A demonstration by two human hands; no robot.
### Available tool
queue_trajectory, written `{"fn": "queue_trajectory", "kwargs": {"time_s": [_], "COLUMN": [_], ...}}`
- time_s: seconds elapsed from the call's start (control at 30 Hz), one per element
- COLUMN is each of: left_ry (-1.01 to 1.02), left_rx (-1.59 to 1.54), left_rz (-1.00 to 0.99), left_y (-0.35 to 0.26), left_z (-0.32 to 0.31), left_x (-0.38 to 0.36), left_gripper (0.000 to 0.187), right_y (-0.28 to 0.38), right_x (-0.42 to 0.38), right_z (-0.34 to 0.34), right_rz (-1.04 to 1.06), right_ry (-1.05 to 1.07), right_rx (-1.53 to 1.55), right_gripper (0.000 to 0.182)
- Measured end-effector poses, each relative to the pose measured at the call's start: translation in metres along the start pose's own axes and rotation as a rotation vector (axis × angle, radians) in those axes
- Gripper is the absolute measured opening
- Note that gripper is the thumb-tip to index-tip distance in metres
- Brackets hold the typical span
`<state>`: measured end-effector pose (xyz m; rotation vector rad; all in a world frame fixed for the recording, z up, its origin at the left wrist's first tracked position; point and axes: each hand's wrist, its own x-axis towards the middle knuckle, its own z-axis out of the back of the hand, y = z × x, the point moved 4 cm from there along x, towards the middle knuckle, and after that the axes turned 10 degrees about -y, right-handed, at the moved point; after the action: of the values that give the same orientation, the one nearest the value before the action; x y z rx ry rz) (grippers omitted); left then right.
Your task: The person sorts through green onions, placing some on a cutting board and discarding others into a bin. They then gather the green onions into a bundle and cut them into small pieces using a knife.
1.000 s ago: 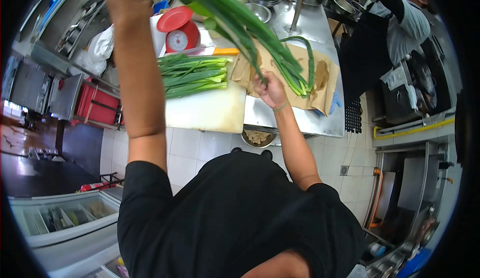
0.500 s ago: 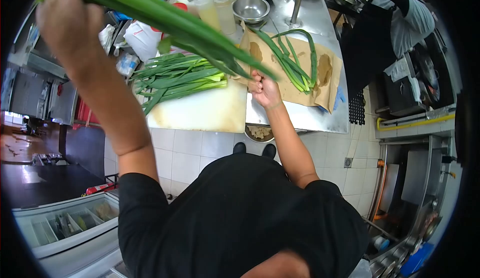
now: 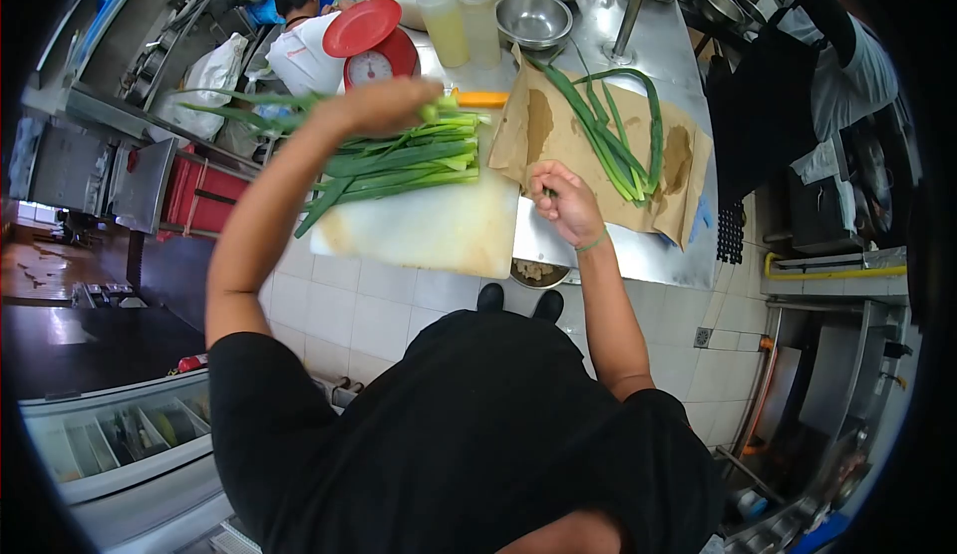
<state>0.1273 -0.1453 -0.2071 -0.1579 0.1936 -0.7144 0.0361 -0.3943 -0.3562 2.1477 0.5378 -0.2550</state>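
My left hand (image 3: 384,107) is closed round a leek, slightly blurred by motion. Its pale cut end (image 3: 437,108) sticks out to the right and its green leaves (image 3: 234,107) trail out to the left. Beneath the hand, a pile of leeks (image 3: 404,163) lies on the white cutting board (image 3: 419,230), pale ends to the right. My right hand (image 3: 566,203) is closed in a fist above the table, by the brown paper's near edge; a small dark green bit, apparently leaf, shows between its fingers. More leeks (image 3: 613,140) rest on the stained brown paper (image 3: 663,210).
Behind the board stand a red scale (image 3: 384,60), two squeeze bottles (image 3: 442,25) and metal bowls (image 3: 534,20). An orange handle (image 3: 480,99) lies nearby. A metal post (image 3: 634,10) rises from the table. Co-workers (image 3: 832,45) stand right and far left. A bowl (image 3: 538,273) sits below the table edge.
My left hand has come down and to the right with the leek, onto the pile. My right hand has moved slightly down, apart from the leaf tips. The view has shifted, revealing the scale.
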Motion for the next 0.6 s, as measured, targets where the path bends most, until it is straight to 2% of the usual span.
{"fn": "queue_trajectory", "kwargs": {"time_s": [0.07,0.13,0.17,0.23,0.27,0.33,0.47,0.53,0.57,0.6], "left_ry": [0.026,0.095,0.096,-0.099,-0.101,-0.107,-0.183,-0.209,-0.208,-0.273], "left_rx": [0.075,0.026,0.017,0.059,0.053,0.188,0.201,0.15,0.15,0.112], "left_rz": [-0.044,0.048,0.041,-0.001,-0.001,0.0,-0.052,-0.031,-0.039,-0.027], "left_y": [0.021,0.025,0.024,0.016,0.014,0.009,0.011,0.016,0.018,0.017], "left_z": [-0.055,-0.086,-0.092,-0.088,-0.088,-0.086,-0.096,-0.101,-0.104,-0.101], "left_x": [0.012,0.019,0.021,0.022,0.021,0.022,0.027,0.029,0.029,0.027], "left_gripper": [0.028,0.035,0.035,0.04,0.04,0.052,0.059,0.071,0.071,0.076], "right_y": [-0.004,-0.009,-0.01,-0.009,-0.009,-0.009,-0.011,-0.012,-0.016,-0.02], "right_x": [0.007,0.017,0.019,0.022,0.022,0.021,0.02,0.024,0.027,0.031], "right_z": [-0.021,-0.042,-0.047,-0.055,-0.054,-0.046,-0.036,-0.033,-0.032,-0.033], "right_rz": [0.002,0.184,0.179,0.12,0.117,0.098,0.068,0.1,0.103,0.197], "right_ry": [0.039,0.053,0.043,0.039,0.036,-0.022,-0.074,-0.084,-0.091,-0.091], "right_rx": [-0.069,-0.53,-0.533,-0.494,-0.499,-0.48,-0.42,-0.435,-0.433,-0.464], "right_gripper": [0.017,0.021,0.021,0.022,0.022,0.02,0.018,0.018,0.018,0.018]}}
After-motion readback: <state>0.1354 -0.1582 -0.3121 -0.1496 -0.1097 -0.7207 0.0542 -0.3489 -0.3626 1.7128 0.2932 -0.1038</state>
